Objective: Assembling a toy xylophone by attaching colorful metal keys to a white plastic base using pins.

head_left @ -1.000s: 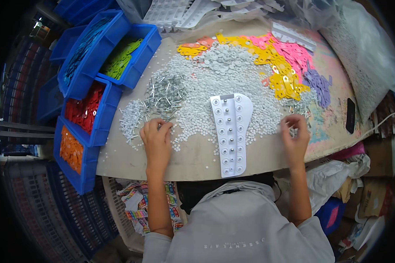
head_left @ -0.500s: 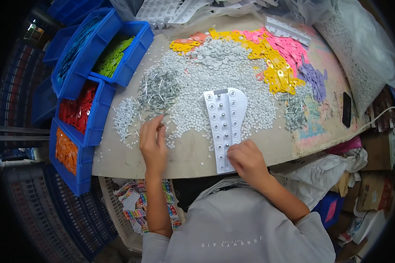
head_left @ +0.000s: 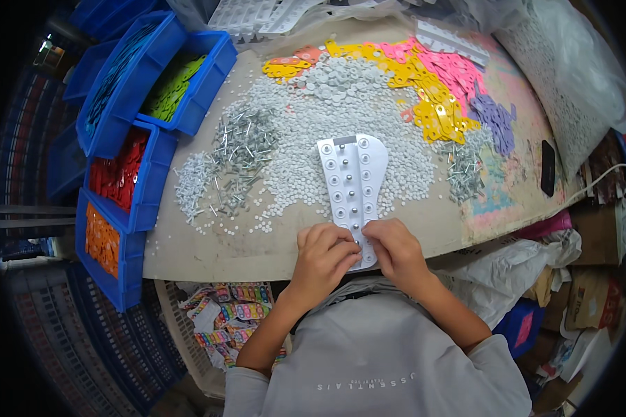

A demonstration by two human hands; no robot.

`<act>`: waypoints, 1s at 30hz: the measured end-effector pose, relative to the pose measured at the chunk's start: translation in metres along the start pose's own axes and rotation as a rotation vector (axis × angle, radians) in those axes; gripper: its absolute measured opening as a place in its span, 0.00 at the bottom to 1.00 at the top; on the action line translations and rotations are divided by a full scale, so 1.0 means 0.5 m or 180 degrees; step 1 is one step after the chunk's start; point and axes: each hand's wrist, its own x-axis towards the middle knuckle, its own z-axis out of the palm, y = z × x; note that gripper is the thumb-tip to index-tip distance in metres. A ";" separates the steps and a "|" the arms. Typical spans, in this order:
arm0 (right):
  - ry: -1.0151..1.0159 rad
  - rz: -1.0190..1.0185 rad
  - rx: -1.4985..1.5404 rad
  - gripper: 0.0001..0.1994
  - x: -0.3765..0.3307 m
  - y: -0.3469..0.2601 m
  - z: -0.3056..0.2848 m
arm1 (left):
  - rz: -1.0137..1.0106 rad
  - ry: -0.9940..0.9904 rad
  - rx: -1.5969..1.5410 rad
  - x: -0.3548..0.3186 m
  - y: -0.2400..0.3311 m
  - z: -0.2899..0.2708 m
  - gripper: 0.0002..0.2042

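head cam | fisheye, looks steeply down | near worktable [head_left: 424, 229]

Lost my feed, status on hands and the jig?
Both hands, left and right, meet at near end of white jig. Jig flat on table, pins in several holes. White washers heaped around it; nothing blocking.

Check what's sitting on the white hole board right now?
On the white board: small metal pins in several holes. The left hand and right hand cover its near end, hiding whatever sits there.
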 end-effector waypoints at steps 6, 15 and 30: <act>-0.0017 -0.0030 -0.0012 0.15 0.005 -0.001 -0.003 | 0.0088 0.0018 0.0125 0.004 -0.002 0.002 0.08; 0.0009 -0.0047 -0.0031 0.13 0.002 0.001 0.000 | 0.0785 -0.0129 0.0843 -0.029 -0.001 0.012 0.09; 0.0589 -0.0042 -0.0936 0.05 0.346 0.180 -0.056 | -0.0017 0.0933 0.0238 0.323 -0.206 -0.069 0.04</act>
